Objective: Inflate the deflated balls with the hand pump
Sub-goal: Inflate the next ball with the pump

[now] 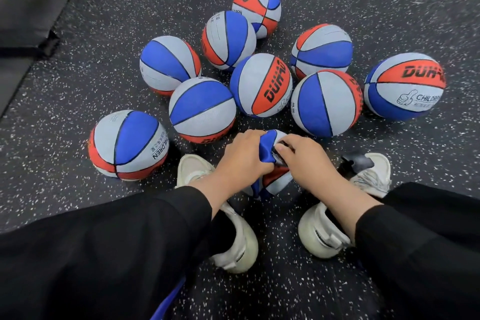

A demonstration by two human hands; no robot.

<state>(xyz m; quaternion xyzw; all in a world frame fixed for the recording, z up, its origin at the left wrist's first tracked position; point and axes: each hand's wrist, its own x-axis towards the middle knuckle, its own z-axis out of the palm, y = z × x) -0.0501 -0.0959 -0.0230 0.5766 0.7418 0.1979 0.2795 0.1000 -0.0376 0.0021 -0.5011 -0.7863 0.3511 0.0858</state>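
Between the two white shoes, low on the speckled floor (337, 8):

- Left hand (244, 156): fingers curled round the crumpled blue fold of the deflated ball (267, 149), gripping it from the left.
- Right hand (309, 161): fingers bent and pressed together on a small dark part (279, 157) at the ball's top, just beside the left hand; what that part is cannot be told, it is mostly hidden.
- Deflated ball: blue, red and grey panels, collapsed and folded, held between both hands above the floor, near the person.
- Sleeves: black, on both forearms, entering from the near edge.
- Left shoe (233, 241) and right shoe (322, 231): white, one on each side of the ball. A further pale shoe (374, 176) lies to the right with a dark item (357, 161) against it.
- Blue strap-like piece (168, 299): near edge, left of centre, partly under a sleeve.
- Round balls, nine, same three colours, lying loose on the floor beyond the hands: one near left (128, 144); a close cluster at centre, several touching (261, 84); one apart at far right (405, 86); one farthest (257, 8). Some bear "DUHAO" or "CHILDREN" print.
- Dark mat (28, 21): far left corner.
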